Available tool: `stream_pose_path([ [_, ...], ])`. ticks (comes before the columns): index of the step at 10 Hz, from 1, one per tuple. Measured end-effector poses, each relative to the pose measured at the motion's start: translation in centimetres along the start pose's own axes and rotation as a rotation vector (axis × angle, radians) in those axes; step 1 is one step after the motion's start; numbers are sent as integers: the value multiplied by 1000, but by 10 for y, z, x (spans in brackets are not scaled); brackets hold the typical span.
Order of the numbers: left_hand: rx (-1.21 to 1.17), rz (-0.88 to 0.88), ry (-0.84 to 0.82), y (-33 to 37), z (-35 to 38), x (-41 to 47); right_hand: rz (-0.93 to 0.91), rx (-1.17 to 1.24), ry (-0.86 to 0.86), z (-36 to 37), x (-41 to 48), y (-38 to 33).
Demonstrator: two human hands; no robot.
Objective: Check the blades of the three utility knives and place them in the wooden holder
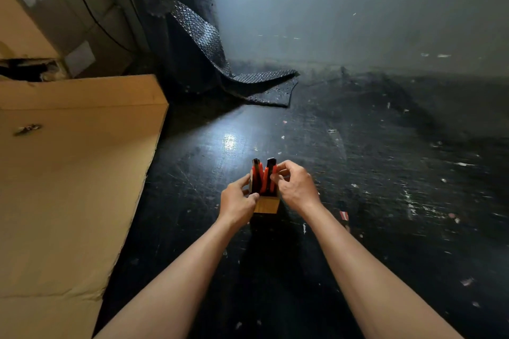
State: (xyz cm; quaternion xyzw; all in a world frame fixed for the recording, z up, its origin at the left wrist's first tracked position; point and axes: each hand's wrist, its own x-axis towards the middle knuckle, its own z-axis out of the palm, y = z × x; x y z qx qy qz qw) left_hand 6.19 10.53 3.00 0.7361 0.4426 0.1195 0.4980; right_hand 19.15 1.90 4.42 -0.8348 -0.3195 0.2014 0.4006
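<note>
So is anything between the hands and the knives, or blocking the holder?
Nothing visible. The left hand touches the wooden holder; the right hand fingers the utility knives standing in it.

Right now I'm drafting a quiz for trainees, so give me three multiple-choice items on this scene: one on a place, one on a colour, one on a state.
1. Where does the wooden holder stand?
A. on the dark floor
B. on the cardboard box
C. on the bubble wrap roll

2. What colour are the utility knives?
A. yellow and grey
B. red-orange and black
C. all blue

3. How are the knives placed?
A. flat on the floor
B. upright in the holder
C. held above the holder

Answers: 1 A, the holder sits on the floor between the left hand and the right hand. 2 B, red-orange bodies with black ends. 3 B, they stand inside, tops sticking out.
</note>
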Motion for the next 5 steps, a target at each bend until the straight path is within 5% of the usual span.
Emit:
stream_pose_path([
  [5, -66, 5, 29, -5, -5, -6, 14, -89, -1, -13, -12, -7],
])
